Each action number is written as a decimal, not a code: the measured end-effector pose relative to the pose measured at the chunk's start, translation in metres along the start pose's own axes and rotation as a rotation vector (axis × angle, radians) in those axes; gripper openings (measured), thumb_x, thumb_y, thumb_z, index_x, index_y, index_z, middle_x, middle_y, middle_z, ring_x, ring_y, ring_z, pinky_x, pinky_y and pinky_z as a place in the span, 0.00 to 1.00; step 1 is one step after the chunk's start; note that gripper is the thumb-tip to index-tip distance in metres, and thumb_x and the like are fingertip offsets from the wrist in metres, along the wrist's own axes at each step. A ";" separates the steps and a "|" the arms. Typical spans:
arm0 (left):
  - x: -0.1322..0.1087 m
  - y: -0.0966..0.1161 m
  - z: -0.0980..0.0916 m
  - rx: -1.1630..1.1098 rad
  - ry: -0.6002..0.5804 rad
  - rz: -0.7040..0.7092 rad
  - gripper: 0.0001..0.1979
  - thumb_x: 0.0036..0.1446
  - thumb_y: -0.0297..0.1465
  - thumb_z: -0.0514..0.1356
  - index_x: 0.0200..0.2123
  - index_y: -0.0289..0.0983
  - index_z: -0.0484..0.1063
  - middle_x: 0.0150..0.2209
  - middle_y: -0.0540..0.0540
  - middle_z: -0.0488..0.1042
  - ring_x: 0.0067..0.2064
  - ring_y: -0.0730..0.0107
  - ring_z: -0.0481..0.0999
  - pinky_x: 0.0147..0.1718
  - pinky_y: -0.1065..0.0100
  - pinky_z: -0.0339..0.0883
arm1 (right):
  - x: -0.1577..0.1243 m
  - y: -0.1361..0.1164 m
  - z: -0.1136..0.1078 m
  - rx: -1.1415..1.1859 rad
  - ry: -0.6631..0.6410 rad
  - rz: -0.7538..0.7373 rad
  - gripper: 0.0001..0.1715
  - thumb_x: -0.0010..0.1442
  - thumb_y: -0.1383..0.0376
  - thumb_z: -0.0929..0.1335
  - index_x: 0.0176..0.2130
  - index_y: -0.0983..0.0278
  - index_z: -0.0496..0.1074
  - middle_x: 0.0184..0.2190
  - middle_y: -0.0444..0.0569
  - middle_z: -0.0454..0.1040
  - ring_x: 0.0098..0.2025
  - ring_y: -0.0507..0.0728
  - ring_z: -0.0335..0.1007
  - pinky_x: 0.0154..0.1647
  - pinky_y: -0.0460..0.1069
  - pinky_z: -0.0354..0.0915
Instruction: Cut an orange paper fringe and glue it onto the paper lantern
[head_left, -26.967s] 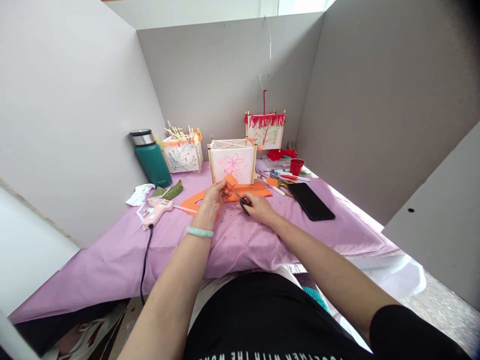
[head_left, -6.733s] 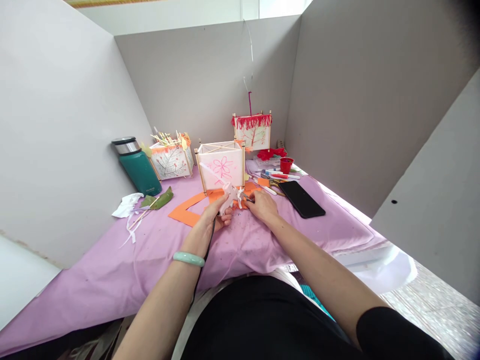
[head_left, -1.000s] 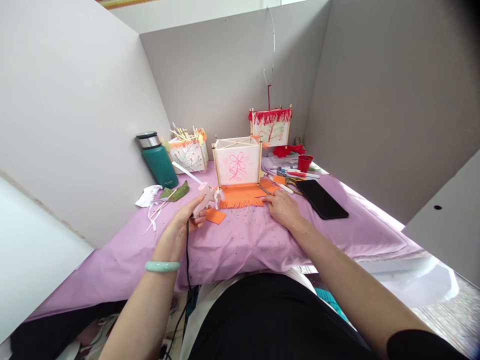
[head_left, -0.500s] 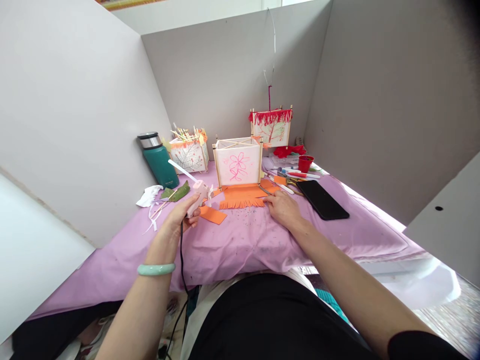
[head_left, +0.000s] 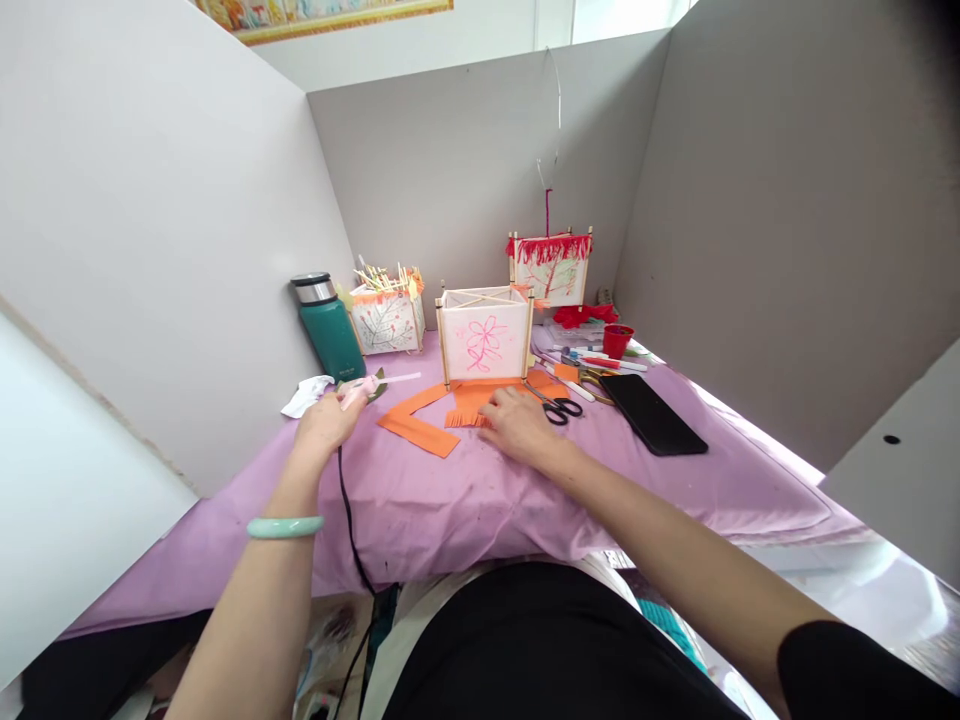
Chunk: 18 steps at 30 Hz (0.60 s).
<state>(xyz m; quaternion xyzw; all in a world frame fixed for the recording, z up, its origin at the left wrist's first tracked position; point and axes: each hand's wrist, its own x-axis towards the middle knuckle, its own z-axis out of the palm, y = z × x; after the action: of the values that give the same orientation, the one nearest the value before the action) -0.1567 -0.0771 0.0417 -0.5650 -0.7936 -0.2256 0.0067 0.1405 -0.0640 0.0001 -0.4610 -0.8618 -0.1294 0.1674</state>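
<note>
Many sticks (head_left: 384,277) fill box (head_left: 388,325) beyond glue gun (head_left: 354,390).

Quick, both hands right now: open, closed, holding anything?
Left hand: closed around the glue gun.
Right hand: open, holding nothing, resting on the orange fringed paper.

Left hand (head_left: 322,425) with glue gun (head_left: 356,389) now sits at 9 o'clock of the flower lantern (head_left: 486,335), beside the green leaf (head_left: 379,383); half a second ago it was nearer the lantern. Right hand (head_left: 517,425) has slid from the 3 o'clock end of the fringed orange strip (head_left: 463,415) onto its middle. Scissors (head_left: 556,405) now lie in full view at that hand's 2 o'clock.
</note>
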 end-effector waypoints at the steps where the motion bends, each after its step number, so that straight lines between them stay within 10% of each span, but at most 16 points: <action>1: 0.002 -0.004 0.003 0.032 -0.008 -0.011 0.41 0.48 0.59 0.43 0.45 0.29 0.70 0.46 0.28 0.73 0.49 0.42 0.71 0.41 0.56 0.63 | 0.007 -0.005 0.000 -0.028 -0.032 -0.023 0.17 0.58 0.57 0.65 0.42 0.64 0.73 0.40 0.55 0.71 0.45 0.61 0.63 0.43 0.52 0.57; 12: -0.007 -0.011 0.005 0.201 -0.154 -0.064 0.42 0.46 0.59 0.48 0.52 0.32 0.67 0.50 0.29 0.70 0.51 0.42 0.69 0.44 0.53 0.62 | 0.029 -0.013 0.014 -0.067 -0.092 -0.069 0.12 0.58 0.71 0.61 0.37 0.68 0.73 0.36 0.57 0.75 0.39 0.59 0.70 0.38 0.51 0.58; 18: -0.033 0.034 -0.009 -0.050 0.163 0.128 0.30 0.51 0.50 0.53 0.47 0.32 0.71 0.48 0.33 0.71 0.52 0.47 0.67 0.49 0.54 0.60 | 0.032 0.016 -0.010 0.933 0.316 0.398 0.15 0.58 0.58 0.62 0.32 0.66 0.71 0.27 0.47 0.74 0.28 0.51 0.68 0.29 0.45 0.60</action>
<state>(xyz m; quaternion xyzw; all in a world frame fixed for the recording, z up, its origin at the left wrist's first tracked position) -0.1165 -0.1005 0.0526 -0.5942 -0.7470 -0.2896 0.0713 0.1387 -0.0353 0.0232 -0.4671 -0.6878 0.2342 0.5038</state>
